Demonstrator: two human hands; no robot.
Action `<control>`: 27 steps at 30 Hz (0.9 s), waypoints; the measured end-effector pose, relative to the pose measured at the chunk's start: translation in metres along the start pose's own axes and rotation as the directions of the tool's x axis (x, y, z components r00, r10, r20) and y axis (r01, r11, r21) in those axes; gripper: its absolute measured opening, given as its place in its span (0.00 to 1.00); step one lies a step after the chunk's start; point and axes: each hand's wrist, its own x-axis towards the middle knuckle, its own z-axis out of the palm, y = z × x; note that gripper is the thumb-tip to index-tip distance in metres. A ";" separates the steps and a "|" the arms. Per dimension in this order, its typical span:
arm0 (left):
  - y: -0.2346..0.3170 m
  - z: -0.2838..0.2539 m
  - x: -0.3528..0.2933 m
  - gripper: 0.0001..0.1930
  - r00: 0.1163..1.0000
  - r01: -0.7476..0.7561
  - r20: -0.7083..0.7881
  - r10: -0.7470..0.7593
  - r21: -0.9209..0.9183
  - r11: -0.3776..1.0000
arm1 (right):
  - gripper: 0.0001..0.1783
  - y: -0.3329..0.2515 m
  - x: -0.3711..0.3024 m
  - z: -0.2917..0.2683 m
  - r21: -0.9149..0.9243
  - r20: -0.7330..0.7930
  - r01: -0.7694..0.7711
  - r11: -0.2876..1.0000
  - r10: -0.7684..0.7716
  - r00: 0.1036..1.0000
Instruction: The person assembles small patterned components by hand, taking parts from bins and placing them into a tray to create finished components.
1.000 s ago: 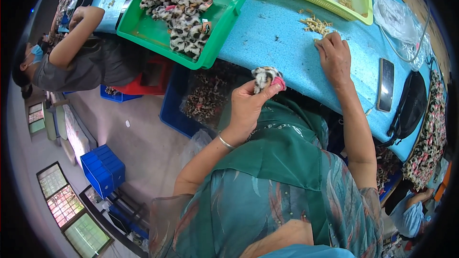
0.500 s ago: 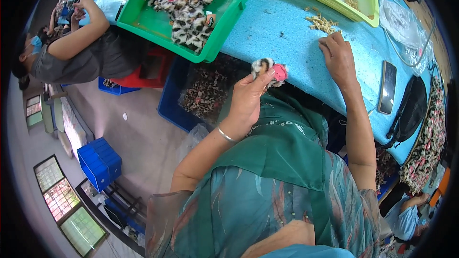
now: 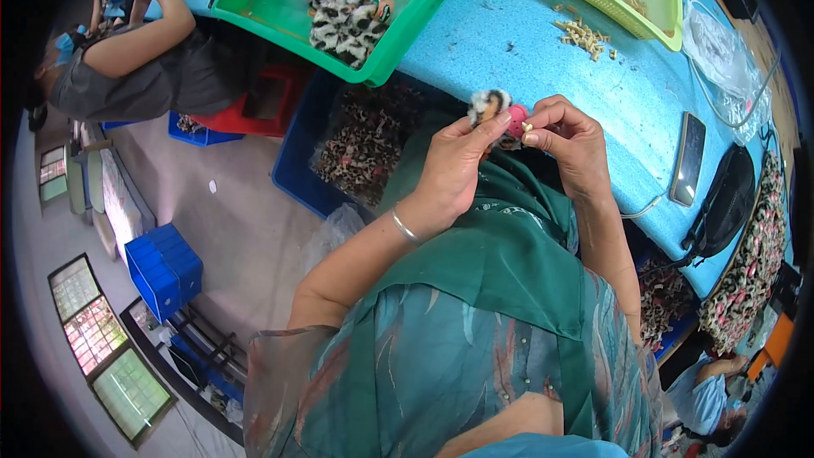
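Note:
Between the thumb and fingers of my left hand (image 3: pixel 449 168) is a small furry plush piece (image 3: pixel 487 105), white, black and tan, with a pink patch (image 3: pixel 516 120) facing up. My right hand (image 3: pixel 578 151) pinches a tiny cream-coloured peg-like piece (image 3: pixel 527 127) against or just beside the pink patch; whether it touches is too small to tell. Both hands meet over my lap at the near edge of the blue table (image 3: pixel 475 42). Beyond them lies a loose pile of similar cream pieces (image 3: pixel 582 39), in front of a yellow basket (image 3: pixel 632 19) holding more.
A green tray (image 3: pixel 360 74) of furry pieces overhangs the table edge at the left. Below it stands a blue crate (image 3: pixel 292 171) with more. At the right lie a phone (image 3: pixel 688 159), a black pouch (image 3: pixel 727 203) and a clear plastic bag (image 3: pixel 721 59). A co-worker (image 3: pixel 153 68) sits at the left.
My right hand has come back from the cream pile to the plush piece, now with a small cream piece in its fingertips. My left hand still holds the plush piece.

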 end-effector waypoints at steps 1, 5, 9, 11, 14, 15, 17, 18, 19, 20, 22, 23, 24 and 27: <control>0.000 0.002 -0.002 0.11 1.000 -0.006 -0.008 0.006 -0.009 1.000 | 0.08 0.000 -0.001 0.000 -0.012 -0.014 0.005 1.000 -0.005 1.000; 0.006 0.008 -0.009 0.11 1.000 -0.001 0.024 0.001 0.026 1.000 | 0.08 0.001 -0.001 -0.006 0.019 0.022 -0.056 0.998 0.055 0.998; 0.001 0.005 -0.010 0.11 0.998 -0.012 0.060 0.012 0.009 1.000 | 0.07 0.000 -0.004 -0.006 0.021 0.042 -0.052 0.998 0.051 0.998; 0.001 0.005 -0.011 0.11 0.998 -0.020 0.064 0.020 -0.003 1.000 | 0.07 -0.002 -0.005 -0.004 0.018 0.035 -0.069 0.997 0.069 0.997; 0.000 0.005 -0.012 0.11 0.997 -0.033 0.065 0.034 -0.008 0.999 | 0.07 -0.005 -0.007 -0.001 0.022 0.023 -0.055 0.998 0.055 0.998; -0.001 0.005 -0.012 0.11 0.997 -0.038 0.060 0.038 -0.004 0.999 | 0.07 -0.004 -0.007 0.000 -0.004 -0.002 -0.046 0.999 0.046 0.999; -0.003 0.006 -0.012 0.11 0.997 -0.041 0.070 0.042 -0.022 0.999 | 0.06 -0.003 -0.008 -0.001 -0.034 -0.027 -0.038 0.999 0.037 0.999; -0.005 0.006 -0.013 0.11 0.996 -0.043 0.080 0.046 -0.037 0.998 | 0.06 -0.002 -0.008 -0.001 -0.042 -0.037 -0.032 0.999 0.030 0.999; -0.006 0.005 -0.013 0.11 0.996 -0.044 0.080 0.047 -0.040 0.998 | 0.06 -0.001 -0.007 -0.002 -0.049 -0.045 -0.025 0.998 0.023 0.999; -0.009 0.005 -0.013 0.11 0.996 -0.046 0.075 0.049 -0.052 0.998 | 0.06 0.000 -0.007 -0.001 -0.052 -0.045 -0.025 0.998 0.023 0.999; -0.010 0.006 -0.014 0.11 0.996 -0.046 0.071 0.051 -0.066 0.997 | 0.07 0.000 -0.006 0.000 -0.042 -0.055 -0.029 0.999 0.027 0.998; -0.009 0.007 -0.016 0.11 0.997 -0.058 0.047 0.059 -0.020 0.998 | 0.07 0.000 -0.006 0.001 -0.044 -0.056 -0.029 0.999 0.026 0.998; -0.008 0.008 -0.017 0.11 0.997 -0.068 0.024 0.068 0.026 0.997 | 0.07 0.001 -0.007 0.002 -0.048 -0.052 -0.024 0.999 0.021 0.998; -0.012 0.003 -0.015 0.10 0.990 -0.136 0.042 0.133 0.064 0.989 | 0.07 0.000 -0.008 0.003 -0.142 -0.060 0.011 0.990 -0.020 0.998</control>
